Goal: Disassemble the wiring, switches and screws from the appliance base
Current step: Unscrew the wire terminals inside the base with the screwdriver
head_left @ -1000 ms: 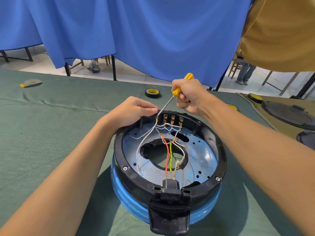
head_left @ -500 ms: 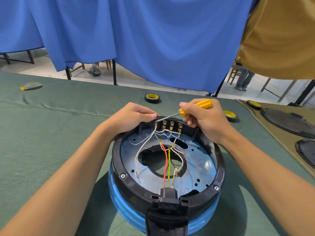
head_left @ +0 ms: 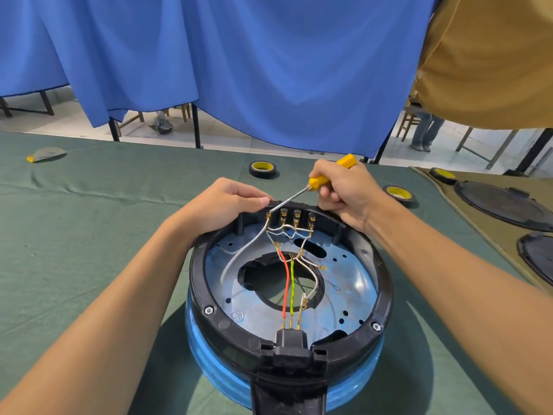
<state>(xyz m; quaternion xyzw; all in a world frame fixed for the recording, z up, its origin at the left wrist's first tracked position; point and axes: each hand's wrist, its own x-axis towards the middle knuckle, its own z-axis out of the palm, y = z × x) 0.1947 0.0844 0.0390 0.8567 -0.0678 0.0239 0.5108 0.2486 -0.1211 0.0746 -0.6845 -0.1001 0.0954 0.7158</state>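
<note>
A big blue curtain (head_left: 239, 70) fills the top of the frame, and mustard fabric (head_left: 490, 55) hangs in at upper right. Below them lies the green tabletop (head_left: 104, 211). There's one black tape roll (head_left: 262, 169) at centre, a second roll (head_left: 399, 194) right of it, and a third roll (head_left: 443, 176) on an olive mat (head_left: 449, 217). At the right edge are a round black lid (head_left: 502, 205) and another lid (head_left: 538, 256) below it. A grey-and-yellow scrap (head_left: 46, 154) sits far left.

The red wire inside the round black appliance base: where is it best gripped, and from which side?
Probably pinch the red wire at mid-length, from above and the left: there it spans the central hole of the blue metal plate, and the yellow-green wire runs close on its right.
</note>
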